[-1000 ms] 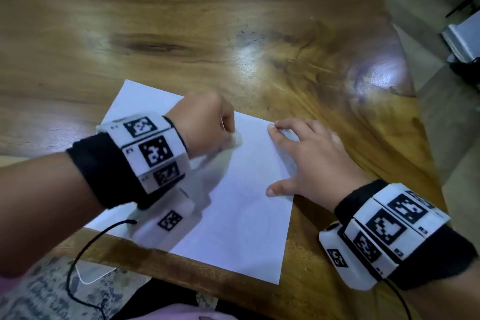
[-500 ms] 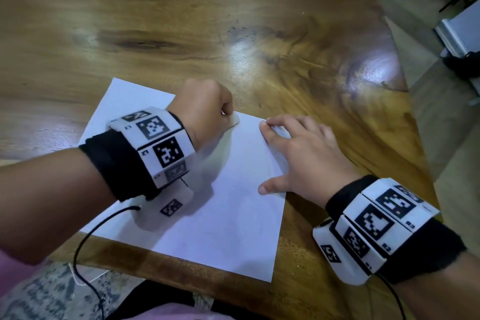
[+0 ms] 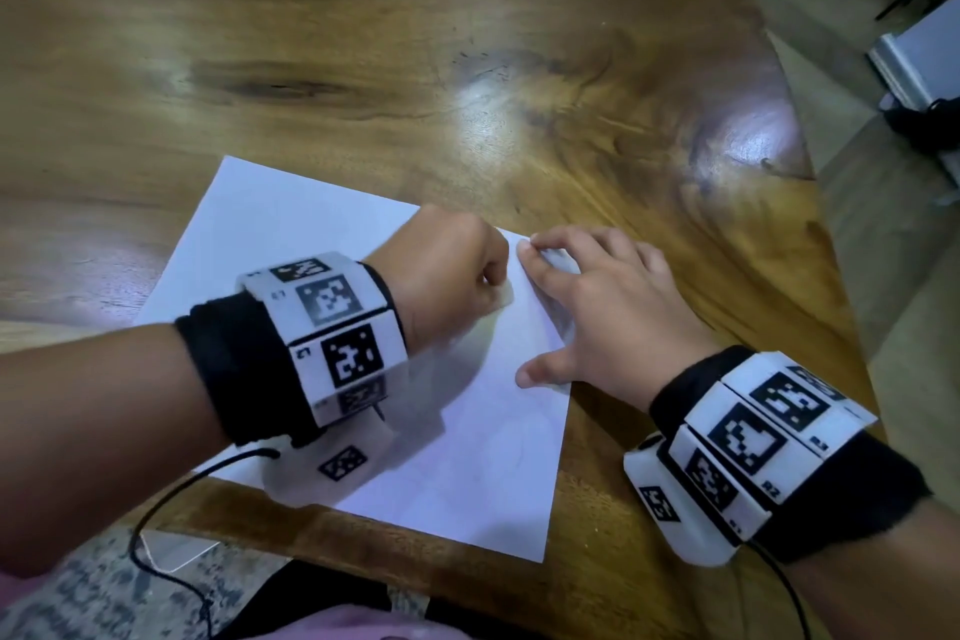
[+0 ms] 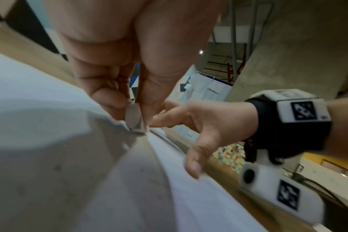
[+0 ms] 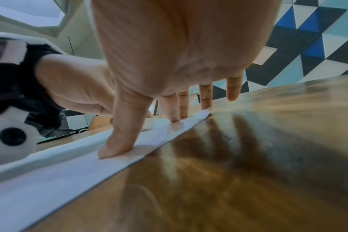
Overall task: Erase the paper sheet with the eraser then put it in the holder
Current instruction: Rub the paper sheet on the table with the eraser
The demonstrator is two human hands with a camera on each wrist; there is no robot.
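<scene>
A white paper sheet (image 3: 467, 457) lies on the wooden table near its front edge. My left hand (image 3: 447, 270) is curled into a fist and pinches a small white eraser (image 3: 501, 299), whose tip touches the sheet near its far right corner. In the left wrist view the eraser (image 4: 134, 120) shows between thumb and fingertips, pressed on the paper (image 4: 50, 141). My right hand (image 3: 597, 307) lies spread with straight fingers on the sheet's right edge, pressing it flat; its fingertips (image 5: 175, 116) and thumb rest on the paper (image 5: 50, 180). No holder is in view.
The wooden table (image 3: 363, 68) stretches far and left of the sheet. Its right edge curves off toward the floor (image 3: 883, 276). A black cable (image 3: 171, 535) hangs from my left wrist over the front edge.
My left hand with the eraser has shifted slightly back and forth near the sheet's far right corner. My right hand stays pressed on the right edge.
</scene>
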